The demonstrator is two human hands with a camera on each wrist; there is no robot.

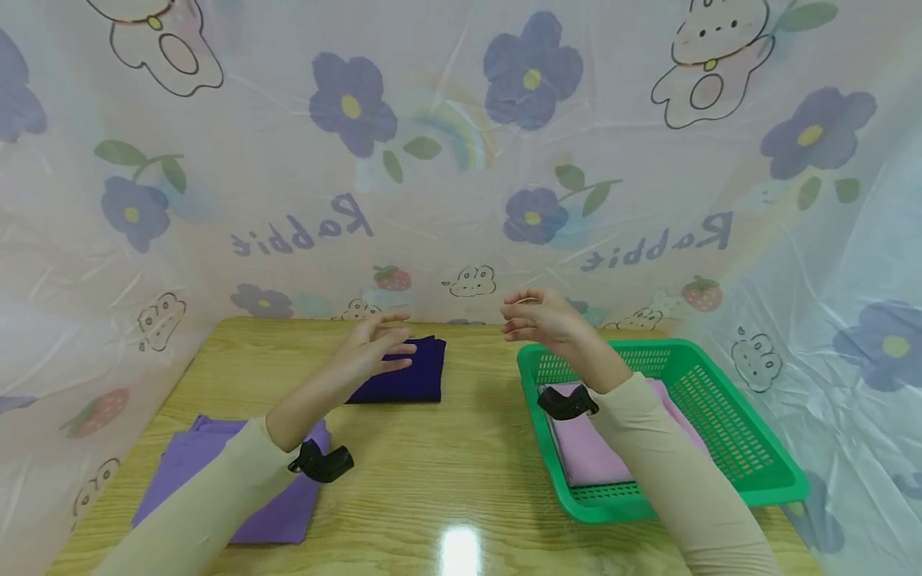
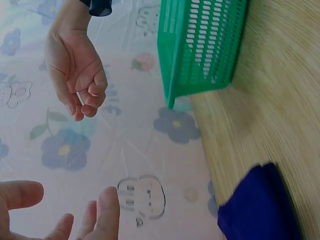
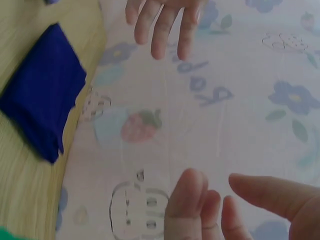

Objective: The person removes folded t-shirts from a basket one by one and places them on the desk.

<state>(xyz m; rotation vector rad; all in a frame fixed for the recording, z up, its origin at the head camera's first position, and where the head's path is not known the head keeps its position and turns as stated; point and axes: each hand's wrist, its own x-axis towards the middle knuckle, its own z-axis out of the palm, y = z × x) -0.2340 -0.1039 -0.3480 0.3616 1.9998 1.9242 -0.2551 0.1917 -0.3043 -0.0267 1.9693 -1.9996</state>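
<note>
My left hand [image 1: 376, 346] is raised above the far part of the table, fingers loosely bent and nothing in them. Behind and below it lies a folded dark blue cloth [image 1: 421, 376], partly hidden by the hand in the head view. My right hand [image 1: 551, 324] hovers over the far left corner of a green plastic basket [image 1: 536, 372], also holding nothing. Folded pink cloth [image 1: 594, 456] lies inside the basket, partly covered by my right forearm. A purple folded cloth [image 1: 281, 512] sits under my left forearm. Both hands appear in the left wrist view, apart from each other.
The wooden table [image 1: 432, 480] carries all the cloths and the basket. A patterned curtain [image 1: 446, 200] with flowers and rabbits hangs behind the table and along both sides. Small black devices [image 1: 324, 462] are strapped to both wrists.
</note>
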